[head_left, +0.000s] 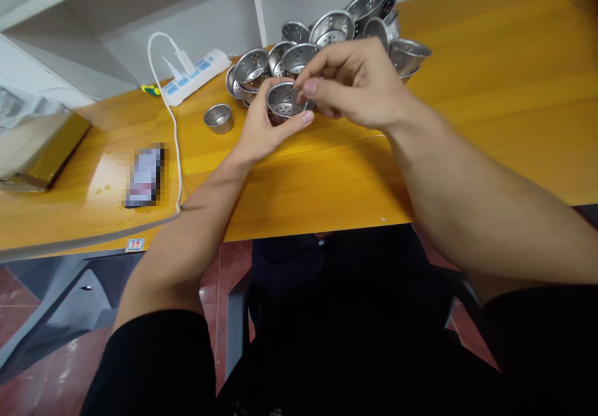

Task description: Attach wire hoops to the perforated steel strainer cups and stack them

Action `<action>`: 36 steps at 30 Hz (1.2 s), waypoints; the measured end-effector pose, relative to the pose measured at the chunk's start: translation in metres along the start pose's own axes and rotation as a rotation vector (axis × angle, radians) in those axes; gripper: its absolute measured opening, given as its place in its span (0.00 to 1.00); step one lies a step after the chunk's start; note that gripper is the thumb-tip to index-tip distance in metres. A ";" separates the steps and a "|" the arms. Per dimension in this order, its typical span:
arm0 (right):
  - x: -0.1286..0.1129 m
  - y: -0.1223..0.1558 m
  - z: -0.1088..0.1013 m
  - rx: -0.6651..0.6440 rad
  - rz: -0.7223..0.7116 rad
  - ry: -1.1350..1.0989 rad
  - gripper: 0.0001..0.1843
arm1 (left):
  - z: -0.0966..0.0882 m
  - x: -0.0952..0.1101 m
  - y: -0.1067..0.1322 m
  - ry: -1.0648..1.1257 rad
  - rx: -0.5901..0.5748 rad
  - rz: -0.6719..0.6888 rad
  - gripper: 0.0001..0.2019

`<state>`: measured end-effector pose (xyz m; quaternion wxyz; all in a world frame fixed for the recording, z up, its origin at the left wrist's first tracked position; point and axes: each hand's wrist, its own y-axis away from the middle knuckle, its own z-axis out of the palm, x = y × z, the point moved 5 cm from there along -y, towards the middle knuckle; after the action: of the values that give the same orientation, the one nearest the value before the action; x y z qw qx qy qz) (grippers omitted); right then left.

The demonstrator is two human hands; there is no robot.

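My left hand [264, 126] is wrapped round a small perforated metal cup [283, 101], its thumb along the near side and its mouth facing up towards me. At the cup's right rim, my right hand [352, 83] has its thumb and forefinger pinched together; a thin, shiny bit shows near the fingertips, too small to name. Just behind the hands stands a pile of similar perforated metal cups [332, 27], partly hidden by my right hand. One smaller metal cup [218, 119] sits apart on the table, left of my left hand.
On the yellow wooden table [490, 92] lie a white power strip [199, 78] with a white cable [176, 148], a blurred-out phone [146, 176] and a green-yellow object [150, 90]. A cardboard box [44, 148] stands at the far left. Shelving rises behind.
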<state>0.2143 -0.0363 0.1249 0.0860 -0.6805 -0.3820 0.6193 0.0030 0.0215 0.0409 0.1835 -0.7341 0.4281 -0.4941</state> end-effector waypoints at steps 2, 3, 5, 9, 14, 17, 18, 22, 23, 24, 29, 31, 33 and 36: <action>-0.003 0.000 -0.002 -0.094 0.004 -0.045 0.32 | -0.001 0.000 -0.001 0.034 -0.026 -0.008 0.47; -0.003 0.000 -0.004 -0.108 0.009 -0.056 0.33 | -0.001 -0.001 -0.001 0.040 -0.036 -0.005 0.48; 0.001 -0.001 -0.006 -0.083 0.027 -0.080 0.34 | 0.000 -0.001 -0.001 0.028 -0.047 0.017 0.51; 0.009 -0.003 -0.002 -0.030 0.043 -0.113 0.36 | 0.001 -0.002 -0.001 -0.021 -0.037 0.083 0.53; 0.011 -0.002 0.001 -0.002 0.047 -0.090 0.38 | 0.000 -0.005 0.000 -0.053 -0.043 0.097 0.50; 0.010 -0.001 0.001 -0.001 0.045 -0.062 0.38 | -0.001 -0.007 0.000 -0.077 -0.073 0.081 0.49; 0.009 -0.001 0.001 -0.007 0.042 -0.063 0.38 | -0.001 -0.008 0.000 -0.081 -0.082 0.075 0.49; 0.010 -0.002 0.001 -0.026 0.034 -0.081 0.38 | -0.002 -0.007 0.001 -0.060 -0.071 0.070 0.47; 0.011 -0.003 0.001 -0.018 0.035 -0.072 0.37 | -0.002 -0.006 0.001 -0.059 -0.061 0.069 0.47; 0.012 -0.003 0.001 -0.006 0.040 -0.055 0.37 | -0.002 -0.005 0.001 -0.062 -0.054 0.064 0.47; 0.016 -0.002 -0.001 0.047 0.068 0.041 0.39 | -0.004 -0.001 0.001 -0.107 -0.049 -0.001 0.46; 0.014 -0.002 0.000 0.046 0.071 0.046 0.39 | -0.005 0.002 0.001 -0.127 -0.047 -0.001 0.46; 0.010 -0.001 0.001 0.041 0.070 0.045 0.39 | -0.005 0.005 0.001 -0.140 -0.045 0.003 0.47; 0.006 -0.001 0.003 0.028 0.064 0.072 0.38 | -0.005 0.004 0.001 -0.131 -0.037 -0.018 0.45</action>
<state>0.2106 -0.0333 0.1199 0.0896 -0.7129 -0.3481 0.6021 -0.0009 0.0186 0.0444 0.1930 -0.7721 0.4176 -0.4384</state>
